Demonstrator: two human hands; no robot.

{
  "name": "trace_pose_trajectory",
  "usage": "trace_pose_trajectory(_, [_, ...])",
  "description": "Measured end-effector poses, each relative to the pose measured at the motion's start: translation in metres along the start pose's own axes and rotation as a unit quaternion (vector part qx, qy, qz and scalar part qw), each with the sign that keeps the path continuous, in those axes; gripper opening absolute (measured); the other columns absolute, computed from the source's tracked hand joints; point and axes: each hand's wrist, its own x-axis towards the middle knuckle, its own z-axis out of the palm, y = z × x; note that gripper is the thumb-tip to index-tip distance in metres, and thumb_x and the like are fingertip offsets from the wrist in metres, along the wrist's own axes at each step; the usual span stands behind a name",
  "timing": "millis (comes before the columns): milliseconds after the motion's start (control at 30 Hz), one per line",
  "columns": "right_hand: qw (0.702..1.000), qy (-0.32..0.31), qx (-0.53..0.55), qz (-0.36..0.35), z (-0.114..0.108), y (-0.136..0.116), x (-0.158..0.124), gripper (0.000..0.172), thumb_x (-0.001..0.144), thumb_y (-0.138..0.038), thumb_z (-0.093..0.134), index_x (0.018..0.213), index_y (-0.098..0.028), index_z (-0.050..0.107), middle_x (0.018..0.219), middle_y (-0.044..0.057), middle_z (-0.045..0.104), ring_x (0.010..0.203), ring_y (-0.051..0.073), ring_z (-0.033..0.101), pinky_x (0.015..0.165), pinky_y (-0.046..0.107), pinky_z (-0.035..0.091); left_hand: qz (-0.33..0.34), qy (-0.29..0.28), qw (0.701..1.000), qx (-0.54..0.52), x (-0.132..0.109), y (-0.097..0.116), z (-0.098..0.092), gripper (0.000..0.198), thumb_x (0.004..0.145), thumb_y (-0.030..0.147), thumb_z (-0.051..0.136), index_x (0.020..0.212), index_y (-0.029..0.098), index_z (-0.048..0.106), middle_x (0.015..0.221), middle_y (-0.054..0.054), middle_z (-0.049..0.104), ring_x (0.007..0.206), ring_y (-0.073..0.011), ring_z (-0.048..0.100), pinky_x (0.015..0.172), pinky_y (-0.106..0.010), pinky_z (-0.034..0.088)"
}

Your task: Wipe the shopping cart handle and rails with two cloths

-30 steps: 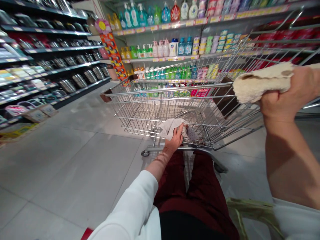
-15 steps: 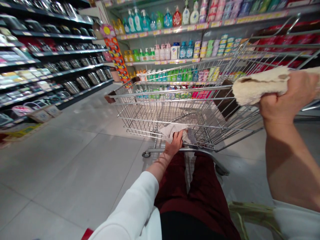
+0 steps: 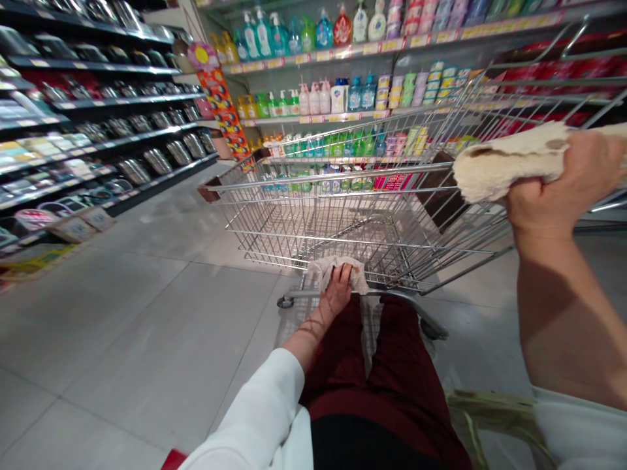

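A metal wire shopping cart [image 3: 313,232] stands sideways in front of me. Low on its near side, my left hand [image 3: 337,287] presses a whitish, crumpled cloth [image 3: 360,277] against the wires, fingers bent over it. My right hand [image 3: 563,186] is wrapped round a folded cream cloth [image 3: 509,160] at the upper right, by the cart's top rail. Whether that hand also grips the rail beneath the cloth is hidden. Dark brown corner pieces [image 3: 443,196] sit on the cart's frame.
Behind the cart, shelves hold pump bottles [image 3: 323,32] and tubs [image 3: 435,88]. To the left, a rack carries metal pots [image 3: 159,160]. A cart wheel [image 3: 285,302] rests on the tiled floor [image 3: 147,326] near my legs. A greenish strap-like thing [image 3: 490,411] lies at lower right.
My left hand has shifted slightly left and down along the cart's side, and the cloth under it has changed shape. My right hand stays on its cloth. The view has moved slightly.
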Motion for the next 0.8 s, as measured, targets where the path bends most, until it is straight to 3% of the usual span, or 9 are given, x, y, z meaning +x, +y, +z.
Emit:
trace_pose_trajectory(133, [1.000,0.025,-0.008,-0.016,0.007,0.006,0.000,0.026,0.065,-0.030,0.047,0.089,-0.022,0.048,0.097,0.013,0.057,0.099,0.037,0.051,0.083,0.054,0.039,0.023,0.043,0.999,-0.022,0.025,0.021,-0.019,0.059,0.092,0.024,0.045,0.150,0.023,0.037,0.147,-0.012,0.045,0.130,-0.0266,0.049,0.108,-0.040,0.043])
trace_pose_trajectory(233, [1.000,0.027,-0.011,-0.012,0.007,0.007,-0.001,0.026,0.064,-0.030,0.048,0.089,-0.022,0.047,0.096,0.012,0.056,0.098,0.036,0.050,0.084,0.052,0.038,0.019,0.047,0.999,-0.010,0.037,0.028,-0.022,0.060,0.092,0.023,0.045,0.151,0.022,0.035,0.150,-0.013,0.043,0.129,-0.0267,0.049,0.107,-0.041,0.044])
trace_pose_trajectory(400, [1.000,0.008,-0.011,-0.003,0.006,0.006,0.000,0.025,0.062,-0.030,0.048,0.085,-0.023,0.043,0.095,0.013,0.054,0.099,0.037,0.049,0.085,0.052,0.038,-0.004,-0.008,1.000,0.029,0.016,0.015,-0.002,0.056,0.091,0.022,0.049,0.147,0.021,0.041,0.152,-0.014,0.042,0.132,-0.0305,0.048,0.111,-0.047,0.038])
trace_pose_trajectory(500, [1.000,0.008,-0.011,0.007,0.008,0.005,0.000,0.027,0.059,-0.029,0.050,0.085,-0.023,0.043,0.095,0.012,0.055,0.099,0.036,0.049,0.085,0.051,0.037,-0.003,-0.034,0.999,0.031,-0.001,0.004,0.007,0.052,0.088,0.012,0.048,0.140,0.017,0.049,0.144,-0.015,0.052,0.129,-0.0278,0.051,0.109,-0.042,0.041])
trace_pose_trajectory(667, [0.999,0.014,-0.024,0.030,0.010,0.002,0.001,0.030,0.057,-0.028,0.051,0.086,-0.022,0.048,0.096,0.013,0.060,0.099,0.036,0.051,0.085,0.049,0.037,-0.002,-0.032,0.999,0.016,-0.001,-0.002,0.004,0.050,0.088,0.011,0.049,0.137,0.015,0.051,0.140,-0.016,0.054,0.127,-0.0272,0.051,0.112,-0.044,0.038])
trace_pose_trajectory(800, [0.999,0.018,-0.033,0.028,0.011,0.001,0.001,0.033,0.055,-0.031,0.050,0.087,-0.021,0.050,0.094,0.015,0.061,0.098,0.037,0.053,0.083,0.050,0.039,-0.006,-0.030,1.000,-0.010,0.004,-0.003,-0.003,0.047,0.084,0.011,0.054,0.131,0.016,0.055,0.136,-0.012,0.055,0.126,-0.0244,0.049,0.113,-0.039,0.038])
